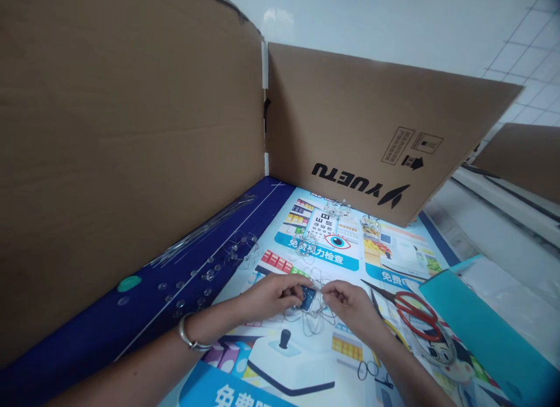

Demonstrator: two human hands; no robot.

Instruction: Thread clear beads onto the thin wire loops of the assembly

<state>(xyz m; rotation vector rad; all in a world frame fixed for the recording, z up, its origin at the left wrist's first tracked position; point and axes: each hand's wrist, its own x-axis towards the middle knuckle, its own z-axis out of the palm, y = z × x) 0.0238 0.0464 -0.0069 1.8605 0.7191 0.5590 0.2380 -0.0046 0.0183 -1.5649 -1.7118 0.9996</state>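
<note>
Silver wire, thin, bent into a petal-looped cluster (313, 315): lies beneath and between the fingertips, loops spreading past them on far and near sides. Right hand (345, 299): thumb and index pinched together on its strand. Left hand (282, 293): fingers curled at it, grip unclear. Both about equally near. Cluster roughly round; no clear long axis or pointing end. Right of cluster: red-handled metal scissors (397, 300). Left: clear round beads (210, 274).

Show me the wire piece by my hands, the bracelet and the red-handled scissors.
Wire piece (314, 315): head view, on its lower wires.
Bracelet (182, 333): head view, on its metal band.
Red-handled scissors (398, 302): head view, where handles meet blades.
</note>
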